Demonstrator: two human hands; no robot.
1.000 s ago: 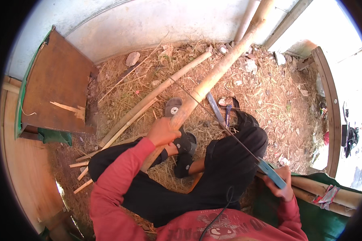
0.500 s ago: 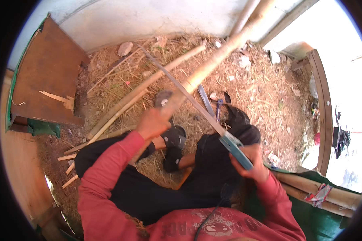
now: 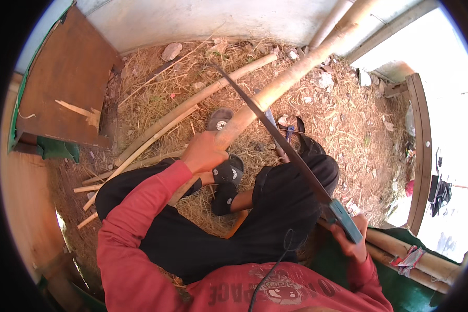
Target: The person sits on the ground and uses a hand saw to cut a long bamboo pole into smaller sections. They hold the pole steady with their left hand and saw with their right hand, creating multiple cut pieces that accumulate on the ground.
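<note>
My left hand (image 3: 204, 152) is wrapped round a thick bamboo pole (image 3: 291, 76) that slants from my lap up to the far right. In my right hand (image 3: 352, 240) is the blue-green handle of a hand saw (image 3: 301, 165), held out over my right knee. Its long blade lies across the pole, a little beyond my left hand, with the tip reaching past it to the far left. Whether the teeth have bitten into the pole cannot be made out. Below the pole, on the ground by my right foot, lie a partly hidden flat blade and a blue-handled tool (image 3: 290, 134).
Bamboo poles (image 3: 197, 97) and thin split sticks (image 3: 140, 156) lie on the straw-strewn ground to the left. A brown wooden panel (image 3: 62, 78) stands at far left. A wooden post (image 3: 420, 151) rises at right, near tied bamboo poles (image 3: 426, 252) by my right arm.
My right hand has drawn the saw back toward the lower right, so the blade has slid along across the pole. My left hand keeps its grip. The whole view has shifted slightly.
</note>
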